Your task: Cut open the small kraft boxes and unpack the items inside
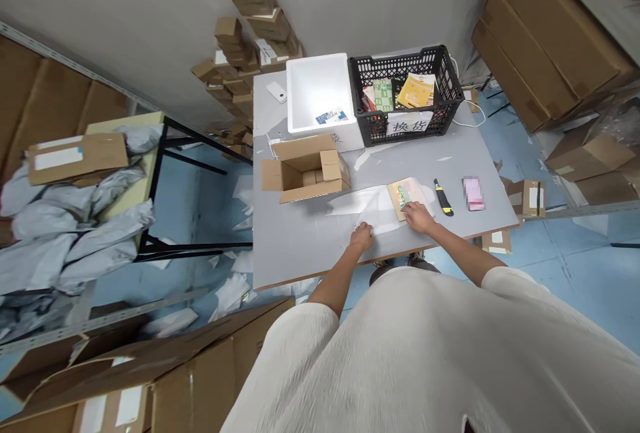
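Observation:
A thin tan booklet (400, 194) with a colourful printed cover lies on the grey table (300, 246). My right hand (419, 216) grips its lower right part, with the fingers over the cover. To the left, my left hand (361, 236) rests low near the table's front edge, its fingers curled in; whether anything is in them is hidden. A black and yellow utility knife (443, 198) lies right of the booklet. Farther left stands an open cardboard box (313, 190) with smaller brown boxes inside.
At the table's back are a white foam bin (320, 80) and a black plastic crate (405, 96) holding packets. A pink phone-like object (473, 193) lies at right. Grey parcels (75, 240) fill a side table at left. Stacked cartons (545, 40) stand at right; paper scraps litter the floor.

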{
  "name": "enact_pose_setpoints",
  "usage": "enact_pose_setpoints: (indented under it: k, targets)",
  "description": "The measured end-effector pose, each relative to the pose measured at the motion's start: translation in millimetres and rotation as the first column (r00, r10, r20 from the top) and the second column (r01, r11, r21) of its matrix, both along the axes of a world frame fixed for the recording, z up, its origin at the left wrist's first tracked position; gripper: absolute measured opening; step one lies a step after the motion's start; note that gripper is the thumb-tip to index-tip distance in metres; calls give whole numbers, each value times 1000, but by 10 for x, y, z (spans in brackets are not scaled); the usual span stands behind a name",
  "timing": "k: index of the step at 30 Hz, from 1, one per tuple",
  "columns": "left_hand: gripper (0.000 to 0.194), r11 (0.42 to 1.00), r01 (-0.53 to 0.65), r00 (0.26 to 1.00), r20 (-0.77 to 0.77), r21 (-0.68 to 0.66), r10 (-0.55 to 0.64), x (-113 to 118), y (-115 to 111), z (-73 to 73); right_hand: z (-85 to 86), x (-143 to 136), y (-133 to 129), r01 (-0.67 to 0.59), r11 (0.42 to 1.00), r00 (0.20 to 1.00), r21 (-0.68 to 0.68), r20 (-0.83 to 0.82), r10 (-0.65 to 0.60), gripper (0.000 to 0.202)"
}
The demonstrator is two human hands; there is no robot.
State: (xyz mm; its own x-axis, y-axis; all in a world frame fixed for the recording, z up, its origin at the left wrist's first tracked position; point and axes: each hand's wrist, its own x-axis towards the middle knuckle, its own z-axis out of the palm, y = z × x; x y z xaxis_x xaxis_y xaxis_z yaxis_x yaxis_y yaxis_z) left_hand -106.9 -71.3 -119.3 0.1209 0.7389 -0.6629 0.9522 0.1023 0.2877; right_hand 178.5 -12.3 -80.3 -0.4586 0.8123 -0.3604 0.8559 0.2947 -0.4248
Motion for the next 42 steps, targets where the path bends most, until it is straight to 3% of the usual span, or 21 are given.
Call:
enact_pose_setpoints:
  k: [4,8,13,22,33,39,42]
  targets:
    - [48,1000,-10,1000,-15,-10,10,36,-10,2,-115,96,50,-28,994,994,-103,105,39,56]
    - [51,1000,-17,999,-31,-9,17,80,-16,-4,-182,325,165,167,981,958,-95,249,-139,61]
    - [55,1000,-14,999,36,15,14,184,-5,-32,-201,467,343,381,908,895,-173,314,-316,61]
    - [65,997,6,990,142,82,-18,610,216,-101,-305,322,508,409,900,886,-152,301,-352,55]
    - [71,996,-70,989,133,54,63,963,345,-192,-313,155,650,602,726,798,-333,301,-523,69]
    - [74,995,-88,989,123,54,81,980,353,-192,-385,12,698,707,641,707,-297,306,-638,74]
    - [76,995,-90,989,121,52,84,963,354,-182,-440,-47,715,744,611,668,-271,310,-676,61]
